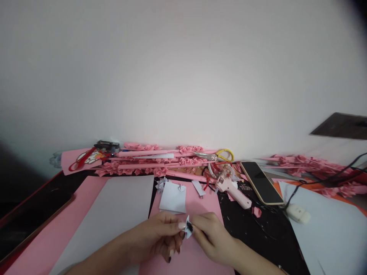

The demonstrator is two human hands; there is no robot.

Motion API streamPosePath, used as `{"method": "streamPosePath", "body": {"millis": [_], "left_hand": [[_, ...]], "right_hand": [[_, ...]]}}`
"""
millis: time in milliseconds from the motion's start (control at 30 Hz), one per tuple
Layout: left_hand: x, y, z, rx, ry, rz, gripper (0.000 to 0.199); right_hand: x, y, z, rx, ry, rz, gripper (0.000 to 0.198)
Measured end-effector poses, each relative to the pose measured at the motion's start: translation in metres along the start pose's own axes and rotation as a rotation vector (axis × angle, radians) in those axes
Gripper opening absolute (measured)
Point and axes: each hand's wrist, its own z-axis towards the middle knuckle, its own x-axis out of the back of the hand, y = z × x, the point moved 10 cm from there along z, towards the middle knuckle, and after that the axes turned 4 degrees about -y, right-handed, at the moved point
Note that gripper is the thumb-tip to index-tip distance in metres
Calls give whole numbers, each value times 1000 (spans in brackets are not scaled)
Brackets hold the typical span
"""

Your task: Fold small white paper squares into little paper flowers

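Note:
A small folded white paper piece is pinched between my two hands, above a pink sheet. My left hand grips its left side with thumb and fingertips, the other fingers curled below. From the right, my right hand holds it between thumb and fingers, which hide part of it. Just beyond the hands lies a stack of white paper squares. A tiny folded white piece rests on the stack's top corner, and a white folded paper flower is at its left.
Behind lie pink paper flower stems and yellow-handled scissors. A pink glue gun, a phone and a white plug-like block with a dark cable are at right. Large white sheets flank the pink one. A wall rises behind.

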Motion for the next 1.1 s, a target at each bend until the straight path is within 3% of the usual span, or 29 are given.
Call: {"method": "streamPosePath", "body": {"millis": [300, 467, 700, 833, 967, 1100], "left_hand": [[-3, 3, 7, -63, 60, 203, 35], [-2, 10, 8, -156, 58, 254, 31], [1, 23, 2, -285, 142, 353, 20], [3, 44, -11, -418, 288, 622, 17], [-1, 62, -26, -554, 418, 1005, 21], [-12, 70, -37, -710, 421, 1164, 25]], "right_hand": [[-5, -5, 0, 46, -37, -56, 21], [-8, -3, 0, 41, -62, 33, 23], [4, 10, 0, -58, 70, 89, 27], [5, 13, 3, -92, 91, 279, 31], [-5, 25, 3, -207, 80, 616, 37], [-17, 33, 3, -277, 42, 886, 36]]}}
